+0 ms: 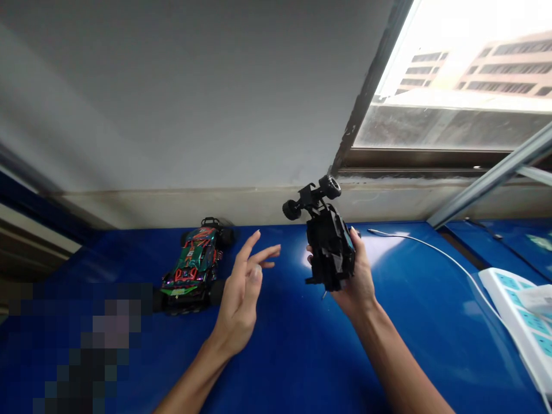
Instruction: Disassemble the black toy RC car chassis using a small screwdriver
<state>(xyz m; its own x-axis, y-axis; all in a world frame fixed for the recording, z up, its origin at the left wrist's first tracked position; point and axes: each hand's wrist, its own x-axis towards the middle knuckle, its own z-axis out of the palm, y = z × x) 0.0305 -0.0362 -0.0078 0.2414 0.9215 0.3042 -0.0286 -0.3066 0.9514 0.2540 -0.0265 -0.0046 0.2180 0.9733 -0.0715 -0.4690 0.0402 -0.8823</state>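
Note:
A black toy car (330, 247) is gripped in my right hand (360, 287), lifted above the blue table. Its dark underside faces me, and two small wheels stick out at its upper end. The far side of the car is hidden. My left hand (241, 299) hovers to the left of it, fingers apart and holding nothing. Beyond that hand, a larger toy car (194, 261) with a shiny green, red and black body and black wheels stands on the table.
The blue table (276, 368) meets a pale wall (207, 115) at the back. On the right lie a white power strip (509, 310) and a thin white cable (440, 250). A metal bar (483, 175) slants down beside the window. A pixelated patch covers the lower left.

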